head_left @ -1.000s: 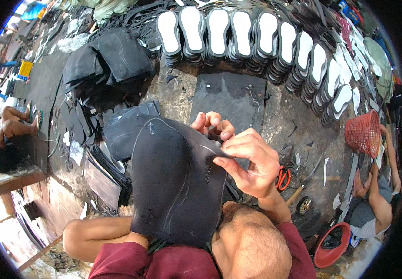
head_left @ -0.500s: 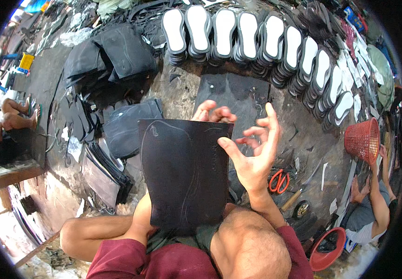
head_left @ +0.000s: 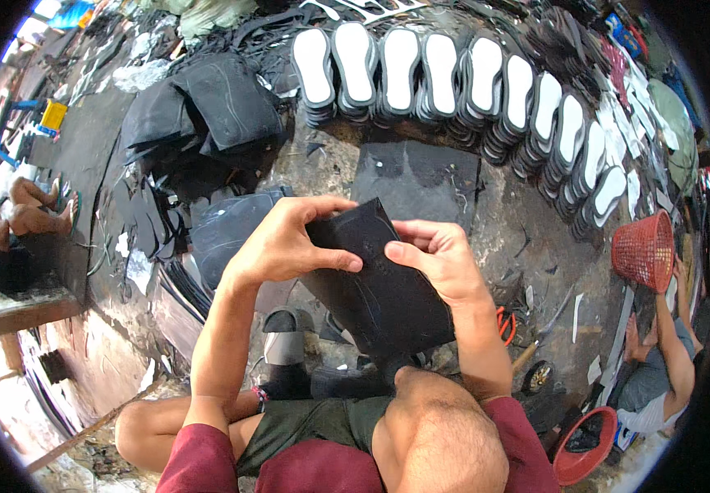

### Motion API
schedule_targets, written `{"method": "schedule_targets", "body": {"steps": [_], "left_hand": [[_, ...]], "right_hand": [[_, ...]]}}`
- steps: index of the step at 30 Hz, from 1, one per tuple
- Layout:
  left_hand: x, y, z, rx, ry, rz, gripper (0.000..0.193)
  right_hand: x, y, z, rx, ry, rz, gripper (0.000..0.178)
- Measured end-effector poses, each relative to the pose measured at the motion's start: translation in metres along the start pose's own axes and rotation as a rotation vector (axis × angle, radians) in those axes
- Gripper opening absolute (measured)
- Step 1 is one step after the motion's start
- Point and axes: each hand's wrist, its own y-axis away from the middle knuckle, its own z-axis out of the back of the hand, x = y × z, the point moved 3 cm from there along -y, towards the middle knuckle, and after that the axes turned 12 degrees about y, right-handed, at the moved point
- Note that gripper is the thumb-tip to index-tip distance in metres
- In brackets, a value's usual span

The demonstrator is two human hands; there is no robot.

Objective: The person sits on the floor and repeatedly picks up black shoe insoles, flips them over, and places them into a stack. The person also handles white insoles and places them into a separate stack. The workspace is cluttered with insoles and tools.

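A black rubber-like sheet with faint curved outlines drawn on it hangs tilted above my lap. My left hand grips its upper left part, thumb on the near face and fingers behind. On its upper right edge, my right hand pinches the sheet between thumb and fingers. The top corner pokes up between the two hands. Below the sheet, between my legs, stands a dark block-like object with a grey band, partly hidden. Red-handled scissors lie by my right forearm, half covered by it.
Stacks of black soles with white tops curve along the far side. Piles of black sheets sit at the far left. A red basket and a red basin stand at right, near another person's arms.
The sheet has turned from upright and facing me to a slanted position. My left hand has come from behind it onto its upper left; my right hand has closed on its edge.
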Motion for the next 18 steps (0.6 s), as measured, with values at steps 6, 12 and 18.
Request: {"method": "schedule_targets", "body": {"steps": [6, 12, 18], "left_hand": [[0.04, -0.008, 0.018, 0.219, 0.576, 0.158, 0.051], [0.062, 0.031, 0.106, -0.303, 0.395, -0.055, 0.032], [0.052, 0.096, 0.239, -0.917, 0.739, -0.356, 0.041]], "right_hand": [[-0.018, -0.022, 0.009, 0.061, -0.054, 0.01, 0.031], [0.021, -0.03, 0.04, -0.496, 0.571, 0.478, 0.043], [-0.007, -0.035, 0.063, -0.717, 0.453, 0.376, 0.039]]}}
